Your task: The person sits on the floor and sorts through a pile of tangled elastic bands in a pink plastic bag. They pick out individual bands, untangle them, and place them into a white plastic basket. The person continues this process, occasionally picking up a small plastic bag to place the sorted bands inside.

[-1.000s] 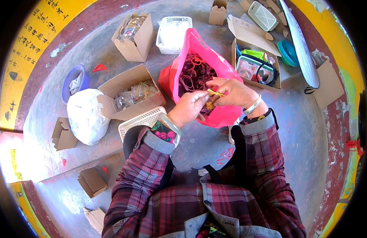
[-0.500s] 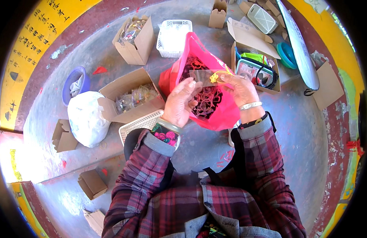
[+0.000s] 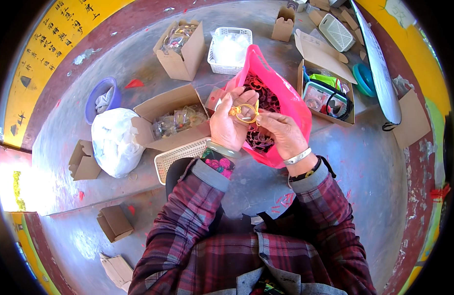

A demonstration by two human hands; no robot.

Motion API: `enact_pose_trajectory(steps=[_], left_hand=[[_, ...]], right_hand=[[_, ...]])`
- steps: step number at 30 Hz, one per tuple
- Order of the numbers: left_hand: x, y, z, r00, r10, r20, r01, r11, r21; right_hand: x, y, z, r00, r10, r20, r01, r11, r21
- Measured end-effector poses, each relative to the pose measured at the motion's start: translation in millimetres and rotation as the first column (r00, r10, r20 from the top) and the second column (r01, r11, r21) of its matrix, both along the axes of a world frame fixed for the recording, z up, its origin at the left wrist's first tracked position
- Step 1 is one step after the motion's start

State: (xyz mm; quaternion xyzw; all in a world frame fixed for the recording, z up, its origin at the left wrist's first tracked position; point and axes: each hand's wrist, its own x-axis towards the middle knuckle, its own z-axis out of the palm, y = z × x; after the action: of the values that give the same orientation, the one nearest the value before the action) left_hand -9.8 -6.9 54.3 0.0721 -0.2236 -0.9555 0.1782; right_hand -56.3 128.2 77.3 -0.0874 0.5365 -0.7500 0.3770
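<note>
My left hand (image 3: 228, 120) is turned palm up with its fingers curled, over the left edge of a pink plastic bag (image 3: 295, 113). What looks like a small clear plastic bag (image 3: 213, 98) sticks out beside its thumb. Across that palm lies a thin yellow cord loop (image 3: 246, 105) with a small yellow knotted ornament. My right hand (image 3: 285, 132) pinches the loop's right side between thumb and fingertips. Inside the pink bag, below the hands, are many dark red and pink cord pieces (image 3: 266, 101).
Left of the pink bag, a cardboard box (image 3: 180, 141) holds clear packets, beside a beige basket (image 3: 163, 164) and a stuffed white bag (image 3: 116, 142). Behind stand another box (image 3: 187, 64) and a white basket (image 3: 229, 67). At right, an open box (image 3: 330, 114) holds mixed items.
The yellow cord loop has moved from the right hand's side onto my left palm. The clear bag is no longer stretched between both hands. The view has shifted slightly left.
</note>
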Motion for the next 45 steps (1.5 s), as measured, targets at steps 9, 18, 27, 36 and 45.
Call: enact_pose_trajectory(steps=[9, 18, 27, 36, 45], left_hand=[[-4, 6, -2, 1.000, 0.023, -0.019, -0.021, 0.993, 0.114], [-5, 13, 3, 0.995, 0.049, -0.085, -0.035, 0.986, 0.162], [-5, 13, 2, 0.988, 0.040, -0.150, -0.023, 0.993, 0.117], [-5, 21, -1, 0.992, -0.048, -0.120, 0.059, 0.994, 0.088], [-6, 21, -3, 0.983, -0.175, -0.064, 0.182, 0.974, 0.135]], right_hand=[[-10, -1, -11, 0.690, -0.124, -0.713, 0.323, 0.934, 0.150], [-8, -6, -17, 0.728, -0.208, -0.653, 0.363, 0.925, 0.110], [-8, -3, -12, 0.900, -0.128, -0.418, 0.196, 0.973, 0.124], [-15, -2, -17, 0.896, -0.177, -0.408, 0.245, 0.962, 0.122], [-15, -3, 7, 0.133, 0.161, -0.978, 0.450, 0.869, 0.205]])
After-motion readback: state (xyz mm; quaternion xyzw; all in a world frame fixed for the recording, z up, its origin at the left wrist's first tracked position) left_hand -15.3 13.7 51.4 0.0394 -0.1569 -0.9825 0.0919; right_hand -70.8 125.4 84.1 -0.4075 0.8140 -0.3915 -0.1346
